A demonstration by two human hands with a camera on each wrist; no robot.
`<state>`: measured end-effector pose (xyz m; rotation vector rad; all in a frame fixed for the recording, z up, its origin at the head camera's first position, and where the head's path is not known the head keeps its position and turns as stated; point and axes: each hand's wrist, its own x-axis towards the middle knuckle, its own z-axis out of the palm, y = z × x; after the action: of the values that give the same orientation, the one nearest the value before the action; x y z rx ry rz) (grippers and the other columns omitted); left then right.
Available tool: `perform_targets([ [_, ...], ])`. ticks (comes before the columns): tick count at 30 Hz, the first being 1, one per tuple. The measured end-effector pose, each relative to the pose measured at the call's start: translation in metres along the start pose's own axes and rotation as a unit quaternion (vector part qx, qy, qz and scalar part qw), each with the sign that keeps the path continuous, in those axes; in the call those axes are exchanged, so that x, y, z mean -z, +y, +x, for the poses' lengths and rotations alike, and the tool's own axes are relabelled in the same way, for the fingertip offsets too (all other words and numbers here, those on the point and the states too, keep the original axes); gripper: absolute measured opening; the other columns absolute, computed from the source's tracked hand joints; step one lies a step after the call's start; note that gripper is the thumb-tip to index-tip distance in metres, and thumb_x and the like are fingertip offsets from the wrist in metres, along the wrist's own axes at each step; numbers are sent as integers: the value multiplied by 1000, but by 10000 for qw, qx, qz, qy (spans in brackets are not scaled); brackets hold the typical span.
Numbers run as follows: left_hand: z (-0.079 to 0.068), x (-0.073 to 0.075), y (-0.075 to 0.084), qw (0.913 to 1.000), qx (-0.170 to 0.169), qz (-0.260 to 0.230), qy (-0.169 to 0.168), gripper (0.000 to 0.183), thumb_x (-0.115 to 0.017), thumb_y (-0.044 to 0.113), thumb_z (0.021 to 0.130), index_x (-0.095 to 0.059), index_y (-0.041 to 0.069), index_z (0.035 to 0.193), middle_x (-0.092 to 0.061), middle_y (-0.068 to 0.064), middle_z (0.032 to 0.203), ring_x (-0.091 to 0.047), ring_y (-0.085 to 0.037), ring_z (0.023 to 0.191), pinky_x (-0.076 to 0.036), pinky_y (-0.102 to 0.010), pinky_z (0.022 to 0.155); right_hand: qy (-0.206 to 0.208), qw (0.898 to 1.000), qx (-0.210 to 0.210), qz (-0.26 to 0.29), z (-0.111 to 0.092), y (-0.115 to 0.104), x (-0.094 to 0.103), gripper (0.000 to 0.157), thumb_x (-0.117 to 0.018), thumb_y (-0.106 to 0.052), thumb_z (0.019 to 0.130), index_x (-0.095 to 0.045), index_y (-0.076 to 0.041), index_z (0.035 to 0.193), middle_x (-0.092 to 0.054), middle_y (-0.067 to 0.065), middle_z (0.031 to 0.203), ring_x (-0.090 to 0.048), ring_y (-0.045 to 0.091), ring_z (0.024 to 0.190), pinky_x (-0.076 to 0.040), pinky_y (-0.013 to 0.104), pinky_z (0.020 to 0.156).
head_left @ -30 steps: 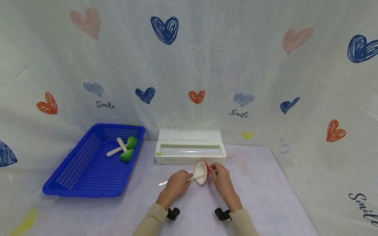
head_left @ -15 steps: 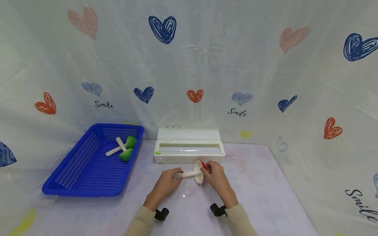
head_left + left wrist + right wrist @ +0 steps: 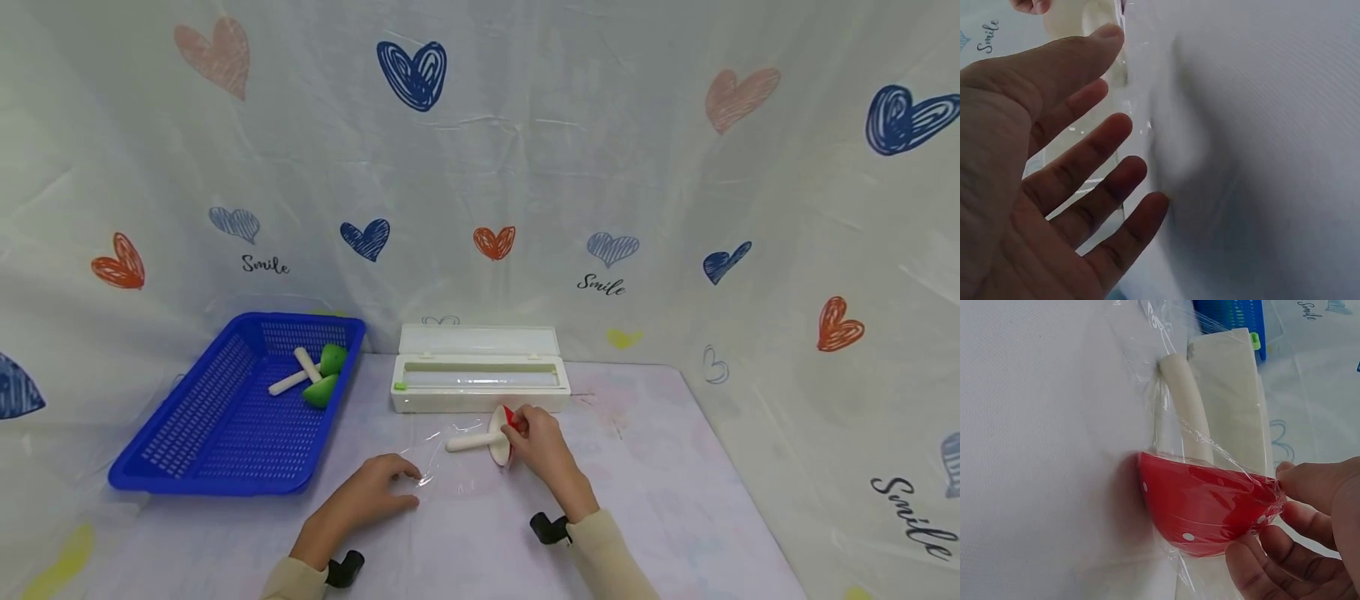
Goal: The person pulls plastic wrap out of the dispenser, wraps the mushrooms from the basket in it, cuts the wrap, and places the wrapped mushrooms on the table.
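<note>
A toy mushroom (image 3: 472, 442) with a white stem and a red, white-dotted cap (image 3: 1200, 503) lies on its side, stem pointing left. Clear cling film (image 3: 429, 471) is drawn over the cap and spreads loosely past the stem. My right hand (image 3: 542, 446) pinches the cap's rim and the film on it between thumb and fingers. To the left and nearer me, my left hand (image 3: 371, 492) is held with fingers spread, apart from the stem. Nothing is in its grasp in the left wrist view, where the film's glossy edge shows beyond the fingertips.
Just behind the mushroom stands a white cling film dispenser (image 3: 480, 403), lid raised, with a roll inside and a green slider (image 3: 401, 386). On the left is a blue perforated basket (image 3: 202, 482) holding two green-capped toy mushrooms (image 3: 321, 390). A heart-printed sheet (image 3: 480, 150) hangs behind.
My left hand has let go of the mushroom's stem and moved left and towards me. My right hand has moved slightly left on the cap, and more loose film shows around the stem.
</note>
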<state>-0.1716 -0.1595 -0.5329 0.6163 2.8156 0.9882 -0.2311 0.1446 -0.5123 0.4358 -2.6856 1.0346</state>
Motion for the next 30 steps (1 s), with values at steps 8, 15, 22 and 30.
perform_targets([
  [8, -1, 2, -4, 9989, 128, 128, -433, 15, -86, 10, 81, -73, 15, 86, -62, 5, 97, -60, -20, 98, -51, -47, 91, -162, 9997, -192, -25, 4, -1, 1, 15, -79, -11, 90, -65, -4, 89, -58, 3, 79, -52, 12, 72, -47, 21, 62],
  [15, 5, -3, 0, 9976, 195, 653, 122, 17, -81, 5, 85, -71, 17, 78, -59, 7, 90, -59, -13, 90, -54, -37, 83, -331, 9993, -191, -34, 5, -3, 0, 14, -78, -11, 91, -67, -2, 93, -60, 4, 82, -55, 13, 75, -51, 22, 64],
  [22, 29, 4, 14, 9915, 500, 472, 1101, 11, -81, 13, 88, -74, 21, 85, -47, 8, 70, -44, -7, 66, -38, -24, 59, -376, 9991, -165, -115, 4, -4, 0, 14, -78, -11, 90, -67, -3, 92, -59, 4, 82, -54, 13, 74, -50, 22, 64],
  [30, 61, 14, 36, 9849, 397, -401, 1638, 4, -75, 14, 94, -74, 12, 97, -49, 8, 54, -41, -7, 47, -36, -23, 46, -353, 9992, -95, -157, 4, -4, 1, 14, -80, -10, 89, -68, -4, 92, -59, 3, 82, -53, 12, 74, -49, 21, 63],
])
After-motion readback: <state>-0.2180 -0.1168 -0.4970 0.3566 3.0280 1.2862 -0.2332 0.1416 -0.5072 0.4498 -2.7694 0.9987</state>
